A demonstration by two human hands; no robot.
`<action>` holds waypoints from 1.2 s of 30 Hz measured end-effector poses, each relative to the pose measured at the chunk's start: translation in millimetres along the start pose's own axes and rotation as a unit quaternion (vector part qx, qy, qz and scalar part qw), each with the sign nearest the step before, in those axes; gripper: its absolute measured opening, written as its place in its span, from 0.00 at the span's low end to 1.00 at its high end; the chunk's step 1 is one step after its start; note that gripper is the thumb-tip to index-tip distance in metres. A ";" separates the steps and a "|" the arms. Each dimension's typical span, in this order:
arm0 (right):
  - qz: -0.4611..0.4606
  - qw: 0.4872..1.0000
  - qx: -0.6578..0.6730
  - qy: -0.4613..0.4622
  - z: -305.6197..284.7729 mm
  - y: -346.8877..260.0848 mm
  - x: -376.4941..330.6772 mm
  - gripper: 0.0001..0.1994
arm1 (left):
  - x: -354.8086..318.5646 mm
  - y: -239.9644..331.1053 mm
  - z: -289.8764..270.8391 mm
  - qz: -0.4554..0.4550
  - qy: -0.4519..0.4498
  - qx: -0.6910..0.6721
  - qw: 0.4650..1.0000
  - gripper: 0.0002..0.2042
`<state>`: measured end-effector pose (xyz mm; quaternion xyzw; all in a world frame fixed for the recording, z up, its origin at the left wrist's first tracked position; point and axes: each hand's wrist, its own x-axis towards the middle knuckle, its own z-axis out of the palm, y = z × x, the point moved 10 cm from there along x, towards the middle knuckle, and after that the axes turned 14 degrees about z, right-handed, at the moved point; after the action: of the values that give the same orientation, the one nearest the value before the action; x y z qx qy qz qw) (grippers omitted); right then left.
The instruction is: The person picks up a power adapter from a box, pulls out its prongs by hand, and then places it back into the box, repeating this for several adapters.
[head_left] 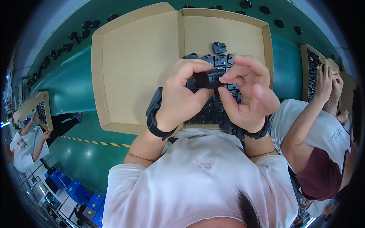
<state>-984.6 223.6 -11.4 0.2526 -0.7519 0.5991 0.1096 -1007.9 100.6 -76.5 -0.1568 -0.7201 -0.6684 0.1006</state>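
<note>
Above the right half of an open cardboard box (137,68), my left hand (184,93) grips a black plug adapter (208,79) between thumb and fingers. My right hand (247,91) meets the adapter's right end with its curled fingertips, the thumb just below and the other fingers loosely bent. Rows of similar black plug adapters fill the box beneath my hands, partly hidden by them. One loose adapter (219,47) lies beyond the rows, with its pin side partly showing. Black bands with small devices circle both my wrists.
The box rests on a green work surface (72,93). More black adapters (57,52) are strewn along the far side. At right, a co-worker's hands (327,81) are over another box (305,76). Another person (30,146) stands at far left, near blue bins (78,192).
</note>
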 end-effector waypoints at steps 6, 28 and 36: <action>0.017 0.999 0.037 -0.025 3.3 -8.8 -4.5 0.32 | -5.2 28.7 -7.9 0.048 0.006 0.058 0.997 0.18; -0.050 0.992 0.112 -0.016 -35.2 18.9 9.1 0.37 | 8.2 14.2 12.7 0.040 0.048 -0.010 0.998 0.19; 0.082 0.989 0.113 -0.052 -27.0 27.0 5.9 0.40 | 13.7 14.8 11.9 0.055 0.052 0.026 0.997 0.19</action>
<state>-1007.2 252.1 -24.5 0.2313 -0.7025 0.6730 -0.0086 -1014.6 114.5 -58.9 -0.1585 -0.7212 -0.6505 0.1779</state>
